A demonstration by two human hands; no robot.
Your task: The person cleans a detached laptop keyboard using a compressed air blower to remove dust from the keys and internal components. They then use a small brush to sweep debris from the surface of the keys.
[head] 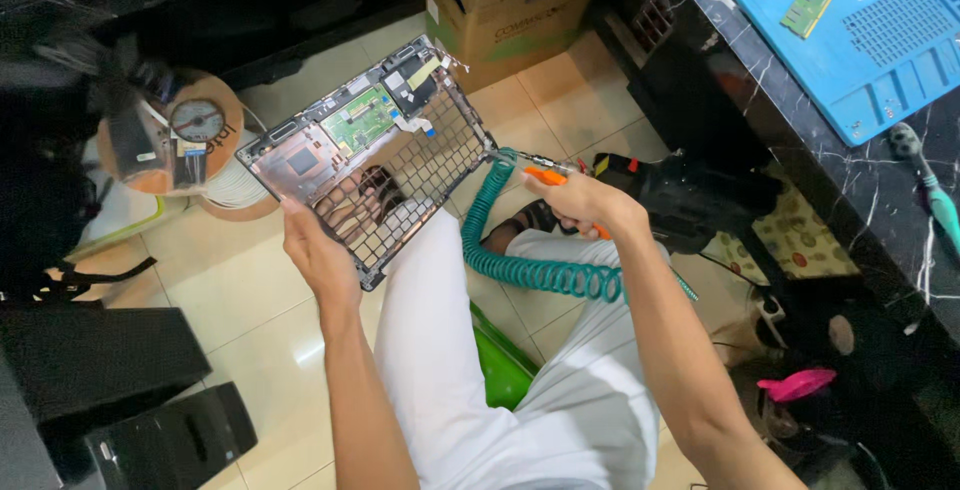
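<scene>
My left hand (318,255) grips the near edge of a grey laptop keyboard frame (372,155), held tilted above my lap; a green circuit board (358,120) and some taped parts sit at its far end. My right hand (583,200) is closed on an orange-handled air blow gun (545,176), whose metal nozzle points at the frame's right edge. A teal coiled hose (530,268) runs from the gun down across my white trousers.
A black marble-pattern bench (860,200) on the right carries a blue work mat (860,30) with a small green memory module (806,10). A cardboard box (505,10) stands on the tiled floor ahead, a pressure gauge (197,120) at left, black cases at lower left.
</scene>
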